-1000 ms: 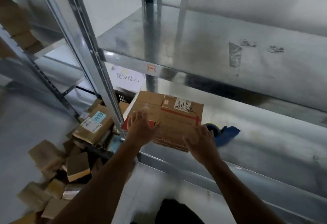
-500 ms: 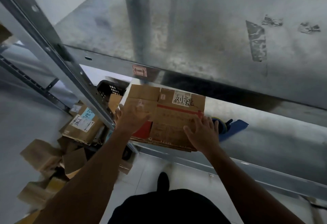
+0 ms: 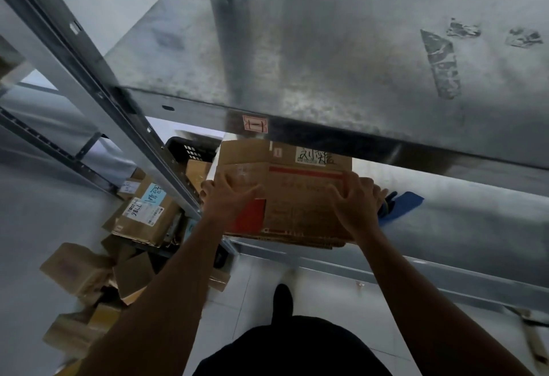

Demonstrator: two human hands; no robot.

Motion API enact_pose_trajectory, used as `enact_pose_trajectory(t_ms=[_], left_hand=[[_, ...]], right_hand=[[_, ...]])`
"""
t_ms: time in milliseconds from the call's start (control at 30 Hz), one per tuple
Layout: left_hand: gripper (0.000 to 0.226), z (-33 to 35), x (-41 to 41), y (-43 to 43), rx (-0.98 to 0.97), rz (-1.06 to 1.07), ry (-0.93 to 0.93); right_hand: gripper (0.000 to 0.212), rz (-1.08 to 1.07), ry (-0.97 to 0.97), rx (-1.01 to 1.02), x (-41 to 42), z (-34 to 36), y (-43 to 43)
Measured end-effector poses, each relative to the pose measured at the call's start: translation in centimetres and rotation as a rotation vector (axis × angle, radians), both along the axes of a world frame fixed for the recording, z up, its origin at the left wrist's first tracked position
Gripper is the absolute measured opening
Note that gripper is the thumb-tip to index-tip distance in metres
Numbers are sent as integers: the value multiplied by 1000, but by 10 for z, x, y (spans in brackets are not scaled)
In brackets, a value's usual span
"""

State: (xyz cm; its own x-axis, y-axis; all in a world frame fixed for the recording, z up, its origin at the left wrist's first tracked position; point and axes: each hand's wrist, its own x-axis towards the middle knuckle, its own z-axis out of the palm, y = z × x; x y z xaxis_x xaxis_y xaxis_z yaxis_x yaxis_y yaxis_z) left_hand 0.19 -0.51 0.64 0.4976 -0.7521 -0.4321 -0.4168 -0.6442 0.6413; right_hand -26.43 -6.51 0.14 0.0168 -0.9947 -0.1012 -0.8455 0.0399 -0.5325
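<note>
We press the left hand (image 3: 228, 199) flat on the cardboard stack (image 3: 300, 206); the right hand (image 3: 356, 205) curls its grip round the edge, beside the blue dispenser (image 3: 399, 204).

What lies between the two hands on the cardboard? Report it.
Only the top of the cardboard, with a red stripe, between left hand and right hand; head view.

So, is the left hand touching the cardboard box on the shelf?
Touching. The head view shows the left hand laid spread on the upper face of the cardboard box, with no gap between them.
</note>
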Motion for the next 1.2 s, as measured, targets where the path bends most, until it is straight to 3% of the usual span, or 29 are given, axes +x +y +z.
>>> enact_pose_trajectory(t_ms=[133,300,367,500,567,767,867,933,1000,1100,1200], left_hand=[[104,12,-4,3,-103,49,94],[96,32,-1,12,-266,32,344],[86,42,1,17,-311,9,487],[101,45,6,33,-354,-43,622],[95,45,5,44,-378,-70,654],[73,58,-5,85,-418,-223,724],[44,70,-16,111,-490,-279,749],[38,68,-24,120,-491,-291,772],[43,62,-32,127,-451,-285,799],[68,47,-47,136,-383,-298,825],[75,49,-73,142,-363,-306,843]], right_hand=[[54,39,-276,-29,1,13,14],[52,39,-434,-108,3,22,36],[58,3,-518,-127,6,28,45],[71,-105,-625,-98,10,40,70],[76,-135,-682,-80,10,48,84],[61,-169,-865,-12,2,61,123],[53,-176,-948,-10,-5,64,147],[47,-170,-992,-21,-13,65,161],[47,-170,-1028,-22,-21,67,172],[51,-182,-1049,-35,-41,73,185],[49,-180,-1102,-40,-70,73,195]])
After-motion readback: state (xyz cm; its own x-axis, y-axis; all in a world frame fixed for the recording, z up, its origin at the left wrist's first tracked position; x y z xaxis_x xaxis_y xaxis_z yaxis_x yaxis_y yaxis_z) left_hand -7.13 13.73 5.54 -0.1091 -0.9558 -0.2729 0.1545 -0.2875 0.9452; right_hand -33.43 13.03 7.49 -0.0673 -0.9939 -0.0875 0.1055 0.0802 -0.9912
